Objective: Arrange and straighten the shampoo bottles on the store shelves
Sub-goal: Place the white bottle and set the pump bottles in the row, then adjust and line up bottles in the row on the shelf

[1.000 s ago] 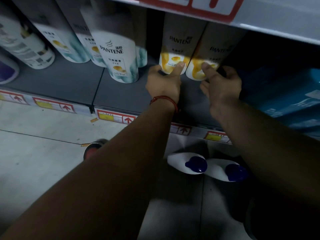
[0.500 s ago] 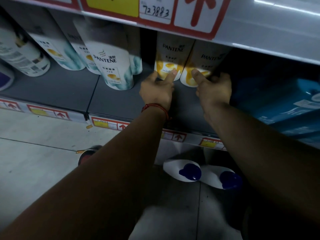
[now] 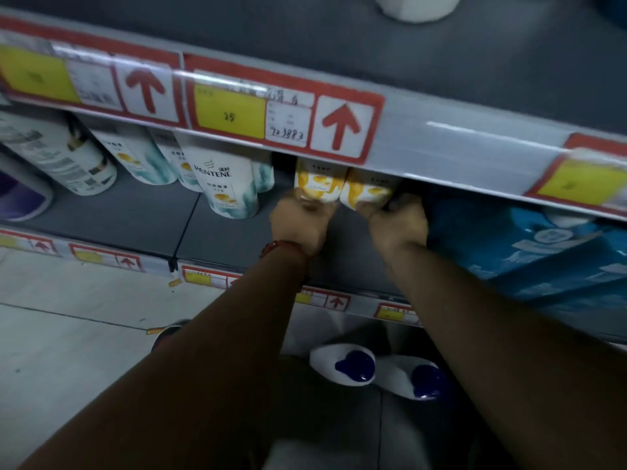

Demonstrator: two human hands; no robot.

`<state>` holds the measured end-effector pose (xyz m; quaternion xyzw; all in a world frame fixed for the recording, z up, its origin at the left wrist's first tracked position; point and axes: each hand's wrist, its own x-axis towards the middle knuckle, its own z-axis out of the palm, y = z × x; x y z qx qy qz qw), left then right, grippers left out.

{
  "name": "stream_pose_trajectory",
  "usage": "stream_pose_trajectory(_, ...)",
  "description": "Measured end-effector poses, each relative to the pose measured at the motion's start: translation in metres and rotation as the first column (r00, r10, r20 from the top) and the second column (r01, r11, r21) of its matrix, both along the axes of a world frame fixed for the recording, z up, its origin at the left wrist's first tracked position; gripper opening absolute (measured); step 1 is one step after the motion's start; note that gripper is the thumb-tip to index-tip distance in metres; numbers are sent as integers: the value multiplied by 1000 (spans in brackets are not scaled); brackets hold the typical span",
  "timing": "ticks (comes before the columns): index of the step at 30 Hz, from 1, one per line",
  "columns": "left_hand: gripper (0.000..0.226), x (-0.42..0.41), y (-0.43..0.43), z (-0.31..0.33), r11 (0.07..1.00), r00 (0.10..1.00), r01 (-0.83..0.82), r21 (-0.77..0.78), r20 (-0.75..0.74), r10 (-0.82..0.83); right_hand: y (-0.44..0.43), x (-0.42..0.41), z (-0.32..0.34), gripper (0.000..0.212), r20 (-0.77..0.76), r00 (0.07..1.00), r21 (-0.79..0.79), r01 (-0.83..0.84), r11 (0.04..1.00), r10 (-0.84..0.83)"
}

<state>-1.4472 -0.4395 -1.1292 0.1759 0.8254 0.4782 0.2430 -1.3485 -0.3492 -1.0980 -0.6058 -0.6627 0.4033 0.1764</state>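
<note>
Two shampoo bottles stand side by side and touching at the centre of the frame, on the grey lower shelf (image 3: 135, 218), set back under the edge of the shelf above. Both are white with yellow-orange splashes on the lower body. Their tops are hidden behind the price strip (image 3: 441, 144). The left yellow bottle (image 3: 317, 183) looks upright. The right yellow bottle (image 3: 366, 195) leans a little to the right at its top.

The left hand (image 3: 302, 225), with a red wristband (image 3: 281, 247), is at the base of the left yellow bottle and its fingertips meet the bottom edge. Motion blur hides the fingers, so I cannot tell whether they wrap the bottle or only press on it. The right hand (image 3: 397, 225) is at the base of the right yellow bottle. Its fingers are bent and curl round the lower right side, with the thumb towards the lower left, clamped on the base.

Left of centre stands a white Pantene bottle (image 3: 225, 188) with teal markings, forward of the yellow pair and apart from them. More white bottles (image 3: 135, 161) sit behind it towards the upper left of the frame. Blue packs (image 3: 543, 245) fill the shelf at the right, just beside the right hand. Two white bottles with blue caps (image 3: 342, 364) lie low in the centre, below the shelf front, between the forearms. Pale floor (image 3: 68, 334) fills the lower left.
</note>
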Motion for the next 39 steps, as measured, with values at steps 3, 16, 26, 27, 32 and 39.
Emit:
stream_pose_trajectory(3,24,18,-28,21,985,985,146,-90,-81,-153,-14,22,21,57,151,970,-7,-190,982,188)
stream_pose_trajectory(16,68,108,-106,121,860,861,457,-228,-131,-492,-58,161,136,61,318,698,57,-690,721,642)
stream_pose_trajectory(26,71,173,-110,104,635,674,565,-526,-150,-724,-58,258,96,62,349,715,-89,-618,781,606)
stream_pose_trajectory(27,70,176,-106,102,623,665,571,-534,-144,-733,-53,264,94,64,355,730,-100,-592,800,584)
stream_pose_trajectory(32,61,207,-59,109,692,692,600,-400,-174,-701,-17,295,93,61,284,863,-93,-408,908,417)
stream_pose_trajectory(39,52,302,32,112,683,677,698,-216,-111,-727,36,370,92,57,70,998,-98,4,995,3)
